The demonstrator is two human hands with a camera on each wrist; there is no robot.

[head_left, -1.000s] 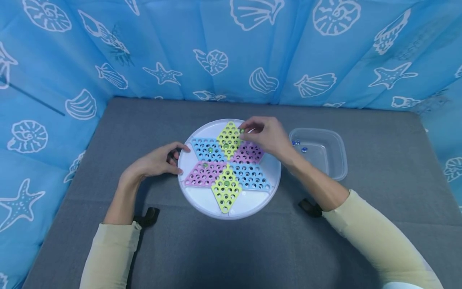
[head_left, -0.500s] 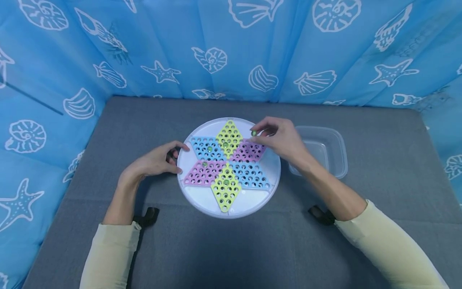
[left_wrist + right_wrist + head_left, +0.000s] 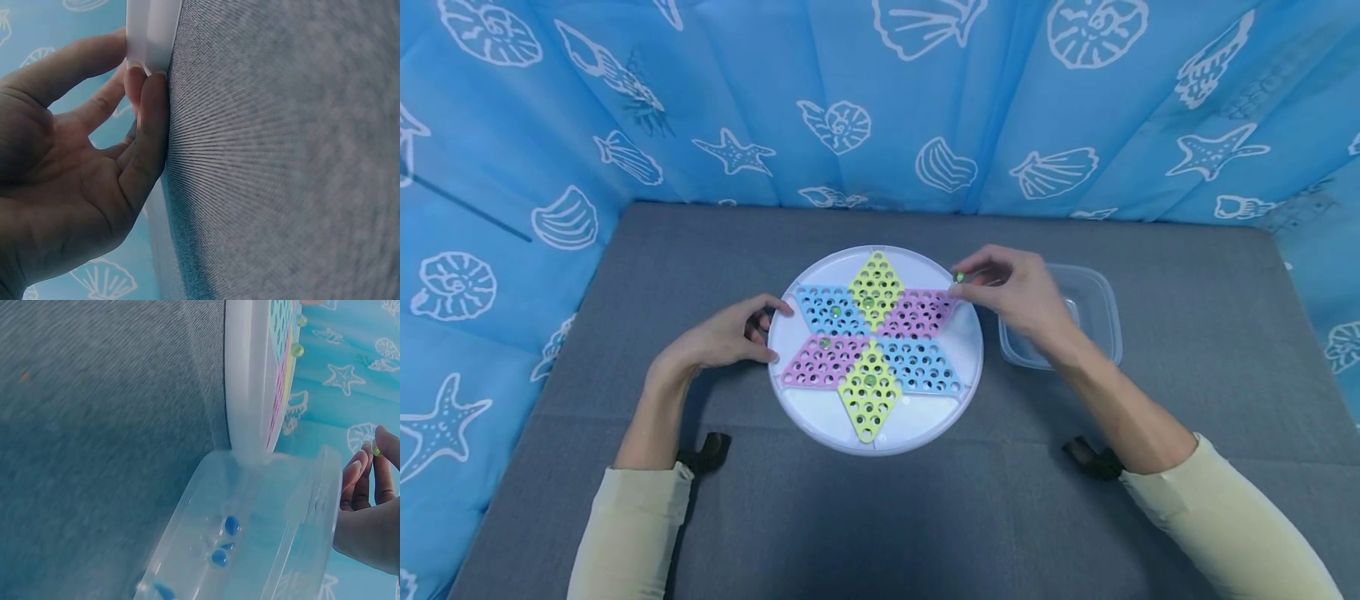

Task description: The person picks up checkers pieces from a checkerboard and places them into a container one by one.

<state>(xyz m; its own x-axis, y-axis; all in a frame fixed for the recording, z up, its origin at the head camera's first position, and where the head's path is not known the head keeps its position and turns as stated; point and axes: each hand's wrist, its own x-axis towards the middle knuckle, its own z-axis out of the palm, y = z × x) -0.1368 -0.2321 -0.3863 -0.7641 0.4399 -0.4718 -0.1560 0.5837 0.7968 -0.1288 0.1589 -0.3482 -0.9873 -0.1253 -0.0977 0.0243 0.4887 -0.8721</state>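
A round white board (image 3: 805, 400) with a star of yellow, blue and pink perforated panels lies in the middle of the grey table. Several green marbles (image 3: 868, 303) sit in its holes. My right hand (image 3: 1011, 292) pinches a green marble (image 3: 958, 277) between thumb and finger, over the board's right rim, beside a clear plastic tub (image 3: 1101, 321). In the right wrist view the marble (image 3: 376, 450) shows at the fingertips, and blue marbles (image 3: 231, 525) lie in the tub (image 3: 294, 531). My left hand (image 3: 730, 333) holds the board's left rim (image 3: 150, 37) with thumb and fingers.
Blue curtains printed with shells and starfish (image 3: 880, 100) close off the table on the back and both sides. The grey cloth surface (image 3: 925, 517) stretches toward me in front of the board. Black wrist straps (image 3: 707, 454) show under both forearms.
My right hand has lifted a green marble off the top yellow panel and carried it rightward to the board's right rim. The left hand has stayed on the rim.
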